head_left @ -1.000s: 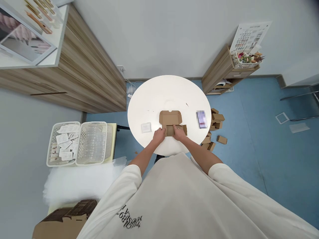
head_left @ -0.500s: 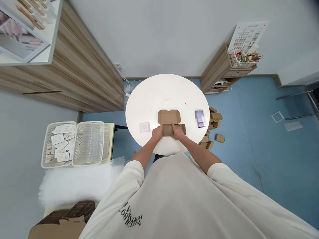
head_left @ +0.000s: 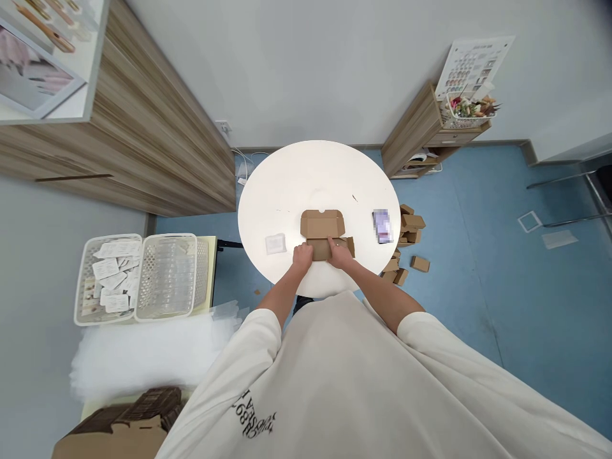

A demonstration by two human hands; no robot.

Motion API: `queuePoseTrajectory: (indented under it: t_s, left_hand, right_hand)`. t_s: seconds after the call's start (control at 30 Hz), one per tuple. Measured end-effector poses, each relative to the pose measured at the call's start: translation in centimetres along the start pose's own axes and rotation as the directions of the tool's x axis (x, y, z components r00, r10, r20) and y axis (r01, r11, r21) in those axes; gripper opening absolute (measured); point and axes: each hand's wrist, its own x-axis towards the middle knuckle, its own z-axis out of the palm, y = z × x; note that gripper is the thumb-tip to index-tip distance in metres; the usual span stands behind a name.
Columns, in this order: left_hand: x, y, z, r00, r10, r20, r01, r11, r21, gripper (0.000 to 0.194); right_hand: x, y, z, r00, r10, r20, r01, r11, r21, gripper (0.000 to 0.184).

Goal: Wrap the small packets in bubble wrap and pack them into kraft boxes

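Observation:
A brown cardboard box (head_left: 322, 225) lies on the round white table (head_left: 287, 182), its lid flap spread away from me and a side flap sticking out at the right. My left hand (head_left: 302, 256) grips the box's left end, fingers curled on the edge. At the near right part of the box is my right hand (head_left: 340, 254), closed on its wall with the thumb reaching inside. A small clear plastic case (head_left: 275, 243) rests to the left of my left hand. Right of the box lies a purple item (head_left: 382, 226), blurred by pixelation.
Small brown boxes (head_left: 411, 224) are heaped on the floor right of the table. On a side table at left stand a white basket of paper cards (head_left: 112, 280), another of clear cases (head_left: 167, 274), and white translucent bags (head_left: 143, 357). A wooden cabinet (head_left: 176, 127) stands behind them.
My view has shifted slightly. My left fingers have moved a little at the box's left end, where a side flap now shows more. My right hand stays on the box.

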Motion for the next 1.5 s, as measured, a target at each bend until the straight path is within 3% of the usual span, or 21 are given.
queuePoseTrajectory:
  t_s: [0.13, 0.27, 0.4, 0.47, 0.57, 0.73, 0.87, 0.97, 1.07, 1.2, 1.4, 1.5]
  left_hand:
    - [-0.3, -0.2, -0.3, 1.0, 0.015, 0.014, -0.015, 1.0, -0.01, 0.026]
    - [-1.3, -1.0, -0.1, 0.997, 0.068, -0.048, -0.07, 0.996, -0.053, 0.041]
    - [-2.0, -1.6, 0.3, 0.987, 0.144, -0.077, -0.149, 0.987, -0.066, 0.072]
    - [-1.8, -1.6, 0.3, 0.986, 0.151, -0.078, -0.154, 0.987, -0.04, 0.09]
    - [-1.0, -1.3, 0.1, 0.991, 0.127, -0.045, -0.128, 0.992, -0.014, 0.102]
    - [-0.1, -1.0, -0.2, 0.996, 0.094, 0.007, -0.094, 0.996, -0.001, 0.103]
    - [0.0, -0.9, -0.2, 0.995, 0.102, 0.004, -0.102, 0.994, 0.024, 0.102]
    - [0.3, -0.9, -0.2, 0.993, 0.116, 0.015, -0.117, 0.993, 0.036, 0.102]
    - [0.6, -0.8, -0.1, 0.993, 0.118, 0.025, -0.119, 0.992, 0.046, 0.101]
    - [0.9, -0.8, 0.1, 0.993, 0.117, 0.03, -0.119, 0.991, 0.06, 0.101]
    - [1.3, -0.9, 0.5, 0.993, 0.112, 0.035, -0.114, 0.991, 0.07, 0.103]
    - [1.3, -0.9, 0.6, 0.993, 0.115, 0.039, -0.118, 0.99, 0.074, 0.103]
  right_hand:
    - [-0.1, -0.1, -0.1, 1.0, 0.0, -0.011, 0.0, 1.0, -0.004, 0.106]
    - [0.0, -0.1, 0.1, 1.0, -0.007, -0.015, 0.007, 1.0, 0.002, 0.105]
    - [0.1, 0.0, 0.3, 0.999, -0.024, -0.035, 0.024, 1.0, 0.002, 0.103]
    - [0.1, 0.1, 0.4, 0.999, -0.023, -0.038, 0.023, 1.0, -0.003, 0.103]
    - [0.1, 0.0, 0.3, 0.999, -0.017, -0.027, 0.017, 1.0, -0.005, 0.103]
    - [-0.1, 0.2, 0.3, 0.999, -0.012, -0.039, 0.012, 1.0, -0.001, 0.099]
    - [-1.4, 1.7, 1.1, 0.989, -0.052, -0.136, 0.056, 0.998, 0.029, 0.09]
    - [-2.8, 3.9, 2.1, 0.935, -0.018, -0.354, 0.042, 0.997, 0.06, 0.071]
    - [-3.6, 6.1, 2.9, 0.868, 0.138, -0.476, -0.088, 0.988, 0.126, 0.071]
    - [-2.7, 7.3, 3.2, 0.908, 0.207, -0.365, -0.135, 0.968, 0.213, 0.08]
    - [-0.9, 5.9, 2.5, 0.94, 0.199, -0.278, -0.101, 0.938, 0.33, 0.049]
    - [-1.2, 5.0, 1.9, 0.94, 0.188, -0.284, -0.083, 0.936, 0.343, 0.047]
